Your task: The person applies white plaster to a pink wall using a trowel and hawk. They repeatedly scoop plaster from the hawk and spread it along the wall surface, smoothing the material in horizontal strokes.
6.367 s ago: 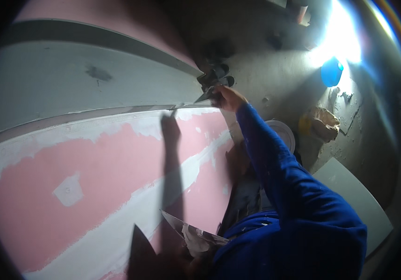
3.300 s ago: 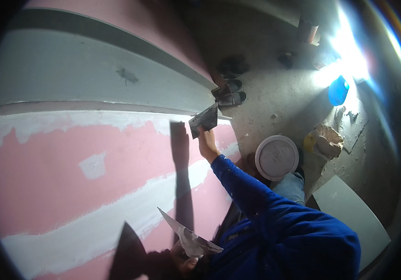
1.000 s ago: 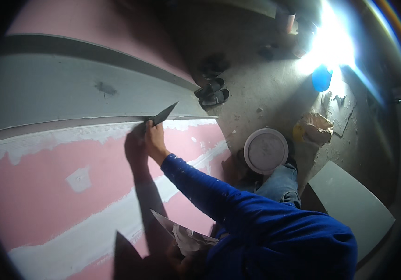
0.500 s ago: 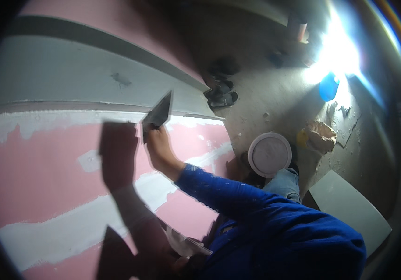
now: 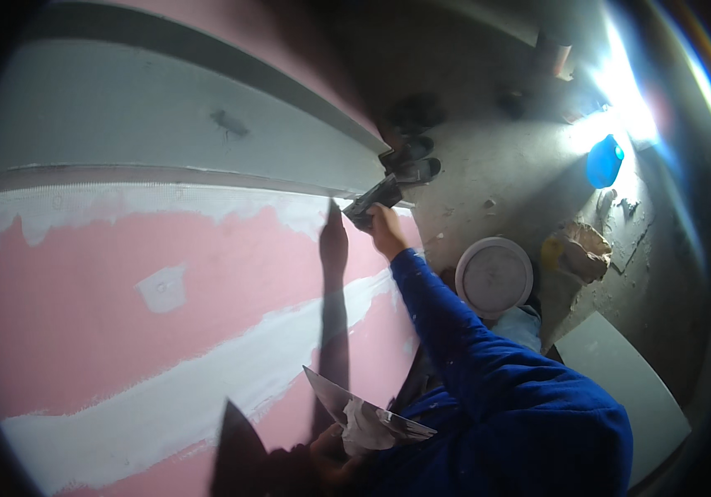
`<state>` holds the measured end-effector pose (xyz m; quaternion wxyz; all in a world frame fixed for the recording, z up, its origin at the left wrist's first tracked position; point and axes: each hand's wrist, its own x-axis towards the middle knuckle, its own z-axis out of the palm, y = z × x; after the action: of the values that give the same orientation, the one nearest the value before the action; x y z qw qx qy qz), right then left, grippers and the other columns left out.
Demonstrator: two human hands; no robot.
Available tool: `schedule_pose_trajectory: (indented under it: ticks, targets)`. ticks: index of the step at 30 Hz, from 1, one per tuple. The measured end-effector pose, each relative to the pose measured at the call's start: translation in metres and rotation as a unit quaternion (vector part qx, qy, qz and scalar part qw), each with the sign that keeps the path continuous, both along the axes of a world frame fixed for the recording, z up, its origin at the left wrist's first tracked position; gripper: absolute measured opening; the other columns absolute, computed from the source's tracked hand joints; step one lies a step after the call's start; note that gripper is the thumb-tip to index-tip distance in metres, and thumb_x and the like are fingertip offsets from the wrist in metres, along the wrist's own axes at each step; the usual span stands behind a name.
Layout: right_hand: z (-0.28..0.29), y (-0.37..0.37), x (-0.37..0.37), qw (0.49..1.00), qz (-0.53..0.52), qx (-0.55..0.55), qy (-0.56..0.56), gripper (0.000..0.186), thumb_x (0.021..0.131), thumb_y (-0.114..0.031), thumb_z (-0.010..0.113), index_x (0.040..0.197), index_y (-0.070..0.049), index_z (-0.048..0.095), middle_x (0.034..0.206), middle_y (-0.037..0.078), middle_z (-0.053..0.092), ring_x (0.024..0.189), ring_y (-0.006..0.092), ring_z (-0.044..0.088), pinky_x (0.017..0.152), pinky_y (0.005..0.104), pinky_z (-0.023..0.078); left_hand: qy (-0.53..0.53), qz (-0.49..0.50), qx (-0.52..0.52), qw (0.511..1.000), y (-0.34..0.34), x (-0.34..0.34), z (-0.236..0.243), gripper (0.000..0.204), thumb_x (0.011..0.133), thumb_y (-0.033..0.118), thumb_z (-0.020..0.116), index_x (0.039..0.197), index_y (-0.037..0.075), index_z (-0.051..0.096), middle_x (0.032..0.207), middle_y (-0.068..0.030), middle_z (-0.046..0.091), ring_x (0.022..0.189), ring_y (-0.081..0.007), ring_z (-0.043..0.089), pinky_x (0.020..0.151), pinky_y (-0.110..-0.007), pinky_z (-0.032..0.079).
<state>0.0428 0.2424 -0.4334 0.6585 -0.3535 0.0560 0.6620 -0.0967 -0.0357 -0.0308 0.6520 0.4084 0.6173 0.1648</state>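
I see R hand (image 5: 387, 230) closed around the handle of a dark flat-bladed taping knife (image 5: 370, 201), blade edge against the pink drywall board (image 5: 107, 331), right on the white joint compound band (image 5: 165, 203) under the grey panel (image 5: 140, 116). L hand (image 5: 329, 451), low and near my body, grips a metal mud hawk (image 5: 363, 406) w/ a lump of white compound (image 5: 362, 427) on it; finger detail too dark to tell. Round white bucket lid (image 5: 494, 276) on the floor, below-right of the R grip, well apart.
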Motion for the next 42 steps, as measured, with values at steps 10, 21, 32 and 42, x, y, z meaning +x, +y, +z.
schedule_pose_trajectory:
  ticks: [10, 21, 32, 42]
  targets:
    - [0.05, 0.053, 0.062, 0.956, 0.14, -0.058, 0.249, 0.028, 0.093, -0.012, 0.049, 0.112, 0.009, 0.053, 0.11, 0.024, 0.065, 0.102, 0.0385, 0.07, 0.098, 0.0548, 0.056, 0.0, 0.016, -0.012, 1.0, -0.008, 0.003, -0.001, 0.044, 0.092, 0.027, 0.073, 0.121, -0.004, 0.062, 0.09, -0.0049, 0.07, 0.078, -0.0119, 0.064, 0.07, -0.028, 0.049]
    - [0.008, 0.058, 0.105, 0.968, -0.013, -0.06, 0.245, 0.021, 0.098, -0.009, 0.044, 0.106, 0.007, 0.055, 0.108, 0.028, 0.063, 0.105, 0.042, 0.066, 0.099, 0.0539, 0.054, 0.007, 0.018, -0.01, 1.0, -0.006, 0.003, -0.002, 0.041, 0.092, 0.026, 0.073, 0.12, -0.003, 0.063, 0.087, -0.0028, 0.07, 0.076, -0.0099, 0.063, 0.068, -0.027, 0.048]
    - [-0.041, -0.006, 0.0, 0.76, 0.058, 0.054, -0.645, 0.022, 0.098, -0.013, 0.054, 0.11, 0.004, 0.063, 0.1, 0.013, 0.072, 0.092, 0.0261, 0.068, 0.079, 0.0384, 0.054, 0.014, 0.022, 0.001, 1.0, -0.006, 0.004, -0.006, 0.041, 0.091, 0.025, 0.074, 0.12, -0.003, 0.064, 0.085, -0.0006, 0.07, 0.073, -0.0077, 0.062, 0.066, -0.025, 0.046]
    - [0.01, 0.029, -0.056, 0.982, -0.116, -0.031, -0.142, 0.033, 0.105, -0.02, 0.045, 0.129, 0.002, 0.051, 0.117, 0.018, 0.061, 0.105, 0.0279, 0.057, 0.092, 0.0377, 0.044, 0.019, 0.036, 0.037, 0.998, -0.013, 0.013, -0.008, 0.044, 0.09, 0.023, 0.074, 0.122, -0.005, 0.062, 0.087, -0.0035, 0.07, 0.073, -0.0105, 0.063, 0.066, -0.026, 0.047]
